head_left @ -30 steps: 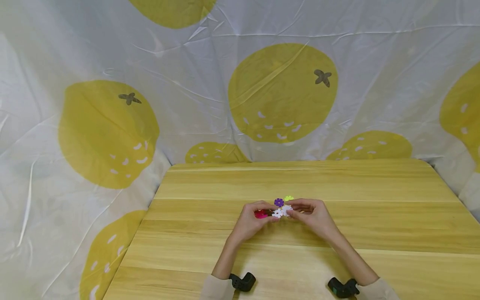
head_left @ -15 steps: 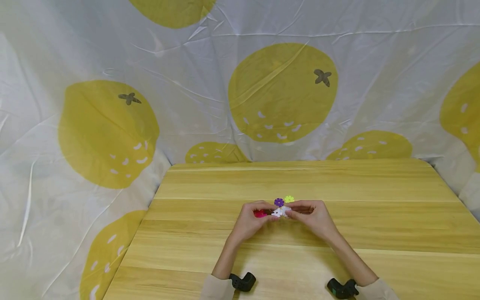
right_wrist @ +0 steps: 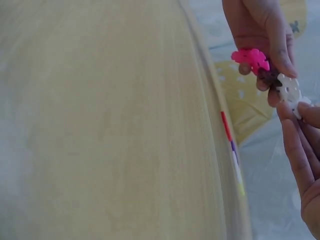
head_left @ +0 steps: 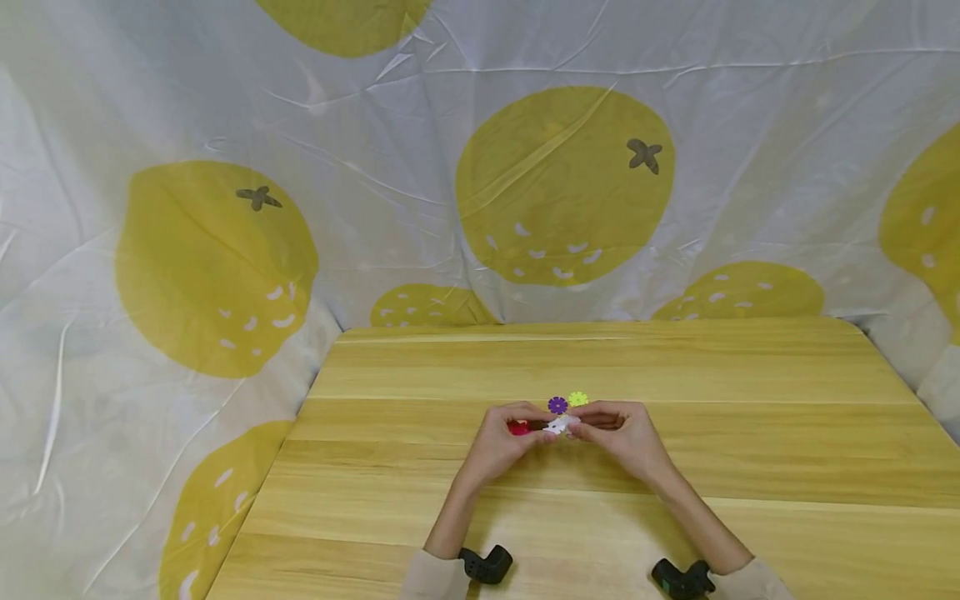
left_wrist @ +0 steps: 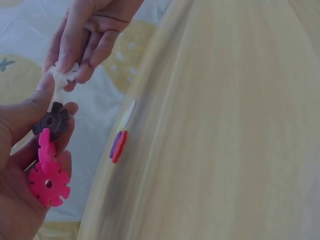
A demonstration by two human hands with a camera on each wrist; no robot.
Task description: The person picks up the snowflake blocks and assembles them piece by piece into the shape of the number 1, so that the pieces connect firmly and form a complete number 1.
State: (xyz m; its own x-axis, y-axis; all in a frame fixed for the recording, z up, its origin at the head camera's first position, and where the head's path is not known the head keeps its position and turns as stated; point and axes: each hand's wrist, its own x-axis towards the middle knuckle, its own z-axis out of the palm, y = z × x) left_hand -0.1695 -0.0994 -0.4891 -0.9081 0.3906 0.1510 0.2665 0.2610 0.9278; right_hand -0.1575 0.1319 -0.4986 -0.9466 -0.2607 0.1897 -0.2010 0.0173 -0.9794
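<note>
My left hand (head_left: 504, 437) holds a short chain of notched snowflake discs, its thumb against a white disc (right_wrist: 288, 89) and its fingers behind the rest. Along the chain come a dark brown disc (left_wrist: 51, 121), a pink disc set edge-on (left_wrist: 45, 147) and another pink disc (left_wrist: 49, 185) lying against the palm. Thumb and fingers of my right hand (head_left: 632, 437) pinch a second white disc (left_wrist: 68, 75) right at the end of the first. The fingertips partly cover where the two white discs meet.
Beyond the hands, a purple disc (head_left: 557, 405) and a yellow-green disc (head_left: 577, 399) lie on the wooden table (head_left: 420, 375). The left wrist view also shows a loose red disc (left_wrist: 119, 146) and a white one (left_wrist: 131, 108). A lemon-print cloth (head_left: 375, 208) hangs behind the table.
The white discs, seen side by side and face-on before, have turned and now overlap more closely. My right hand has shifted slightly left and down; my left hand has barely moved.
</note>
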